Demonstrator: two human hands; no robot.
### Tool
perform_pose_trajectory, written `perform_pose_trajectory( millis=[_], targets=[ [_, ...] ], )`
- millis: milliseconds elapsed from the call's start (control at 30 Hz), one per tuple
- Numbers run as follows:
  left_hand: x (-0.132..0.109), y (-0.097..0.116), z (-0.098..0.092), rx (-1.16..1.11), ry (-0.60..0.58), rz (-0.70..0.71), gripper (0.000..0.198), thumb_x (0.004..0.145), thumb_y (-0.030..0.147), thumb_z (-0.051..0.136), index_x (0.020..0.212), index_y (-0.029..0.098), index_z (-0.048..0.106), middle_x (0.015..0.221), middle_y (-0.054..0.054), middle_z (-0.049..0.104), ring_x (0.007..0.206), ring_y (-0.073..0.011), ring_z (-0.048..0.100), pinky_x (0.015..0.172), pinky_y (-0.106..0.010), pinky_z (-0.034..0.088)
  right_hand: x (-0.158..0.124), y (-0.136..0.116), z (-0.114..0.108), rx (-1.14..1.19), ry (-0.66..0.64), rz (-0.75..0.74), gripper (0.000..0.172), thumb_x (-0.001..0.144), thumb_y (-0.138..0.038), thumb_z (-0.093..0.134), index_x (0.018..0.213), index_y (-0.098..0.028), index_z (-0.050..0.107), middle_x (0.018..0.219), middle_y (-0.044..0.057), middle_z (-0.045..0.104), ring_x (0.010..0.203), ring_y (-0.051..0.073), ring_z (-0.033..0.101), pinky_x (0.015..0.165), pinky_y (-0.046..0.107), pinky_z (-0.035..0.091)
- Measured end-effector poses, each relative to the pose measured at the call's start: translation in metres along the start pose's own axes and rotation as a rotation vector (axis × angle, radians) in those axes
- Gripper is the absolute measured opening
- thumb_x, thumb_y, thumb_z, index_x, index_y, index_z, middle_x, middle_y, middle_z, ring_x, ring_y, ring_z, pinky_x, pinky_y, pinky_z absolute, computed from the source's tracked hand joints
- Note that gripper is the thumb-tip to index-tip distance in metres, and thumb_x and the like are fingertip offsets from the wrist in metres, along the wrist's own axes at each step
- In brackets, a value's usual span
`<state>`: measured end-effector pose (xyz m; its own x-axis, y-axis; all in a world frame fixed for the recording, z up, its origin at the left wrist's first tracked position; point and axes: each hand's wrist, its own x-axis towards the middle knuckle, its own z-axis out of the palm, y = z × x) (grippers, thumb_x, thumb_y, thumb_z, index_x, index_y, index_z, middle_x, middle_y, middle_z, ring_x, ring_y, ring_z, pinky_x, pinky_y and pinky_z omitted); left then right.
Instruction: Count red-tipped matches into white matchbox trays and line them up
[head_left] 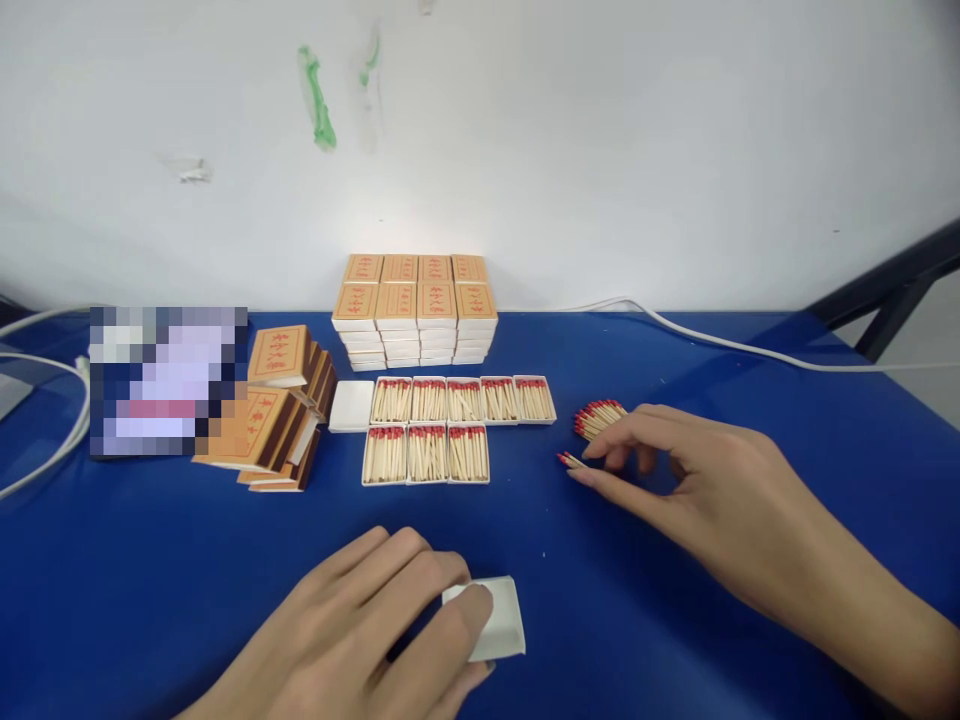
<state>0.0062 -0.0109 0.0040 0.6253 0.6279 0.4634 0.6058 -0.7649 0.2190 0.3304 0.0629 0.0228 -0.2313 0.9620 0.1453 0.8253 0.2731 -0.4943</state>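
Observation:
My left hand (pixel 382 620) is closed on a white matchbox tray (pixel 504 622) near the table's front, with its thumb over the tray's left part. The part of the tray that shows has no matches in it. My right hand (pixel 690 490) pinches a few matches (pixel 571 460) with red heads between thumb and forefinger. Just beyond those fingers lies a pile of red-headed matches (pixel 598 415), partly hidden by the hand. Farther back, two rows of white trays filled with matches (pixel 427 455) sit side by side, with a plain white tray (pixel 351 407) at the left end.
Orange matchbox covers (pixel 259 425) lean in a heap at left. Stacked matchboxes (pixel 416 305) stand against the wall. A blurred-out device (pixel 172 380) lies at far left. White cables (pixel 720 348) run along both sides of the blue table (pixel 555 640).

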Motion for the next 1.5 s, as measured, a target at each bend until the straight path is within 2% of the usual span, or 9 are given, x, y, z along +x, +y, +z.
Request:
perform_pose_trajectory(
  millis=[167, 267, 567, 700, 833, 967, 1200, 1333, 1500],
  targets=[
    [-0.001, -0.001, -0.001, 0.007, -0.004, 0.006, 0.021, 0.123, 0.021, 0.055, 0.124, 0.023, 0.075, 0.109, 0.001, 0.087, 0.091, -0.0227, 0.085, 0.086, -0.042, 0.069, 0.002, 0.01, 0.0, -0.084, 0.101, 0.04, 0.057, 0.108, -0.084, 0.065, 0.109, -0.033, 0.088, 0.105, 0.008, 0.086, 0.081, 0.028, 0.075, 0.08, 0.048, 0.061],
    [0.0, -0.002, -0.002, 0.005, 0.006, 0.007, 0.021, 0.123, 0.021, 0.055, 0.125, 0.023, 0.075, 0.11, 0.001, 0.088, 0.091, -0.0224, 0.086, 0.085, -0.042, 0.069, 0.001, 0.019, 0.001, -0.111, 0.061, 0.043, 0.051, 0.112, -0.078, 0.063, 0.115, -0.033, 0.089, 0.119, 0.009, 0.086, 0.091, 0.03, 0.078, 0.083, 0.048, 0.061],
    [0.003, 0.0, 0.002, 0.008, 0.012, 0.009, 0.021, 0.125, 0.022, 0.054, 0.124, 0.022, 0.074, 0.107, 0.001, 0.087, 0.092, -0.0218, 0.086, 0.083, -0.04, 0.066, 0.0, 0.007, 0.001, -0.075, -0.025, -0.007, 0.05, 0.114, -0.075, 0.061, 0.1, -0.036, 0.088, 0.101, 0.007, 0.083, 0.08, 0.027, 0.074, 0.074, 0.044, 0.057],
    [0.003, -0.001, 0.001, 0.035, 0.044, 0.028, 0.025, 0.128, 0.026, 0.05, 0.124, 0.024, 0.075, 0.106, 0.004, 0.088, 0.088, -0.0188, 0.085, 0.088, -0.039, 0.065, 0.0, 0.014, -0.002, -0.105, 0.038, -0.024, 0.052, 0.115, -0.075, 0.059, 0.099, -0.033, 0.087, 0.098, 0.006, 0.085, 0.079, 0.027, 0.075, 0.073, 0.043, 0.057],
    [0.005, -0.003, 0.0, 0.037, 0.004, 0.01, 0.023, 0.127, 0.026, 0.053, 0.125, 0.024, 0.075, 0.111, 0.004, 0.089, 0.092, -0.0189, 0.087, 0.093, -0.039, 0.065, -0.002, 0.023, -0.002, -0.215, 0.144, -0.037, 0.056, 0.118, -0.073, 0.053, 0.105, -0.031, 0.088, 0.107, 0.008, 0.087, 0.086, 0.029, 0.079, 0.075, 0.044, 0.056],
    [0.003, -0.002, 0.0, 0.056, 0.015, 0.015, 0.025, 0.128, 0.027, 0.051, 0.125, 0.024, 0.075, 0.109, 0.004, 0.089, 0.091, -0.0195, 0.087, 0.092, -0.041, 0.066, -0.003, 0.018, -0.002, -0.246, 0.202, -0.041, 0.054, 0.116, -0.075, 0.057, 0.11, -0.03, 0.088, 0.111, 0.009, 0.085, 0.083, 0.028, 0.075, 0.072, 0.043, 0.054],
    [0.002, 0.0, 0.001, 0.063, 0.017, 0.011, 0.025, 0.128, 0.028, 0.05, 0.126, 0.025, 0.075, 0.111, 0.004, 0.089, 0.093, -0.0197, 0.087, 0.093, -0.042, 0.065, -0.005, 0.002, -0.001, 0.003, -0.026, -0.105, 0.032, 0.113, -0.059, 0.074, 0.103, -0.032, 0.088, 0.106, 0.005, 0.083, 0.081, 0.022, 0.074, 0.065, 0.036, 0.054],
    [0.001, 0.0, 0.001, 0.047, 0.01, 0.016, 0.025, 0.127, 0.025, 0.051, 0.125, 0.024, 0.075, 0.109, 0.004, 0.089, 0.09, -0.0198, 0.086, 0.091, -0.042, 0.066, -0.005, 0.004, 0.002, -0.006, -0.028, -0.122, 0.024, 0.113, -0.05, 0.076, 0.101, -0.031, 0.084, 0.105, 0.004, 0.082, 0.085, 0.022, 0.074, 0.071, 0.035, 0.056],
    [-0.002, -0.001, 0.002, 0.06, 0.015, 0.019, 0.025, 0.127, 0.025, 0.05, 0.125, 0.024, 0.075, 0.11, 0.003, 0.089, 0.091, -0.0196, 0.087, 0.091, -0.042, 0.066, -0.006, 0.003, 0.0, 0.017, -0.061, -0.133, 0.023, 0.112, -0.045, 0.077, 0.095, -0.029, 0.08, 0.092, 0.001, 0.075, 0.074, 0.018, 0.068, 0.071, 0.033, 0.055]
  ],
)
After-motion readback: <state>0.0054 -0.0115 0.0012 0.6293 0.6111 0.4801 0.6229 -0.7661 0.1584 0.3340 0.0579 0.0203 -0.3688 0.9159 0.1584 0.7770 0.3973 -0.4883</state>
